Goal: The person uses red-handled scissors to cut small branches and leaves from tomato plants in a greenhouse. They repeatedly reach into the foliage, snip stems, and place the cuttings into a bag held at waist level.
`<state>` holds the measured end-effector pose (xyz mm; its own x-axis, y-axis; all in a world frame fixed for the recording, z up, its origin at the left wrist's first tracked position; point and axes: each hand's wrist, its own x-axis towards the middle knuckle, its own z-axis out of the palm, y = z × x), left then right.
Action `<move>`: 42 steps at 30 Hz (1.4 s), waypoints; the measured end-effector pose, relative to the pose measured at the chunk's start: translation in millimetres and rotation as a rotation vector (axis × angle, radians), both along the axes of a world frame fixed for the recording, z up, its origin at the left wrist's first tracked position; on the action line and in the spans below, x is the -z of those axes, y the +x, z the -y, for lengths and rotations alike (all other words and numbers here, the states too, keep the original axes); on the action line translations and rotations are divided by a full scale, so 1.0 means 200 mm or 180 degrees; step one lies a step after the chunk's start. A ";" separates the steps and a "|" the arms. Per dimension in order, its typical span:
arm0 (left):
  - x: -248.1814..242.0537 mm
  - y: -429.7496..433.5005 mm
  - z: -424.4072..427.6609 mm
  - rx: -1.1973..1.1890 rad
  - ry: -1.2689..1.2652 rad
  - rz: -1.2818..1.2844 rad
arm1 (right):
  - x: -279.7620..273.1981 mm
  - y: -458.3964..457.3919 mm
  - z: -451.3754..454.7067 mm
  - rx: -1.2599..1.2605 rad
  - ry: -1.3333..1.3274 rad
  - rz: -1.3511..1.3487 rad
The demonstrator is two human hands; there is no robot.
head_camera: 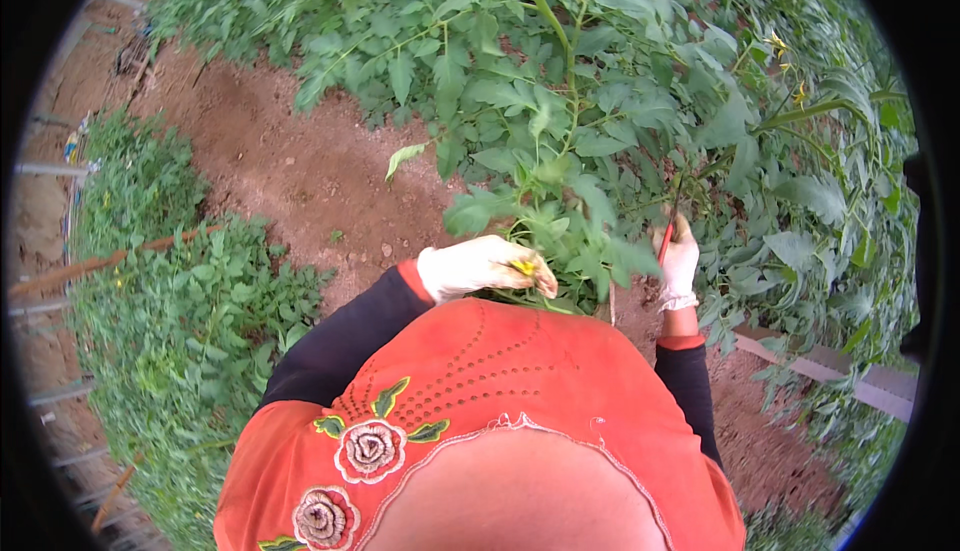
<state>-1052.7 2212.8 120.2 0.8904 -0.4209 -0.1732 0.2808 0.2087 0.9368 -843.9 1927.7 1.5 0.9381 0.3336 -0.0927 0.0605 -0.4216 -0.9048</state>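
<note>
My left hand (499, 267), in a white glove, is curled around cut-looking leafy tomato stems at my chest, with a yellow flower (525, 267) showing at its fingers. The leafy bunch (574, 251) spreads to the right of it, partly blurred. My right hand (677, 247), in a whitish glove, grips a slim tool with a red handle (665, 240); its dark tip points up into the leaves of a tomato plant (637, 108). What kind of tool it is, I cannot tell. A thick green stem (568, 56) rises above both hands.
Dense tomato plants with yellow flowers (777, 44) fill the top and right. Another row of plants (217, 311) stands at the left, across reddish bare soil (337, 168). A brown pole (112, 260) crosses the far left. A pale strip (847, 375) lies at the lower right.
</note>
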 end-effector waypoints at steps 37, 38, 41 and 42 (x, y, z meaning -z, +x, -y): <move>0.04 -0.96 -1.40 -0.3632 -0.1619 -0.0638 | -0.91 -1.08 -2.09 -0.3019 -0.0629 0.2020; 0.02 -0.99 -1.43 -0.3723 -0.1470 -0.0552 | -0.92 -0.93 -2.01 -0.2466 -0.0777 0.2260; -0.06 -1.06 -1.50 -0.4106 -0.0848 -0.0637 | -0.92 -0.34 -1.64 -0.1083 -0.1136 0.2785; -0.10 -1.07 -1.52 -0.4157 -0.0556 -0.0570 | -0.91 -0.13 -1.48 -0.0942 -0.1878 0.2608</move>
